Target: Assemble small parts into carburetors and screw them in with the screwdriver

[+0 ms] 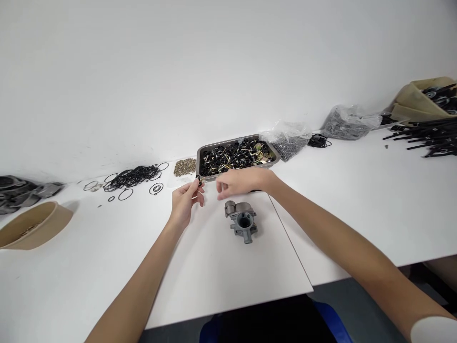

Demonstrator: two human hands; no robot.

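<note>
A grey metal carburetor body rests on the white board, its round bore facing me. Left of it and further back, my left hand pinches a small dark part with a brassy bit between thumb and forefinger, by the near left corner of the metal tray. My right hand hovers just behind the carburetor, along the tray's front edge. Its fingers are loosely bent and apart, with nothing visible in them. Mixed small black and brass parts fill the tray.
Small brass pieces are heaped left of the tray, near black rubber rings. A tan bin stands far left. Rightward are plastic bags of parts, black tubes and another bin. The board's edge runs beside the carburetor.
</note>
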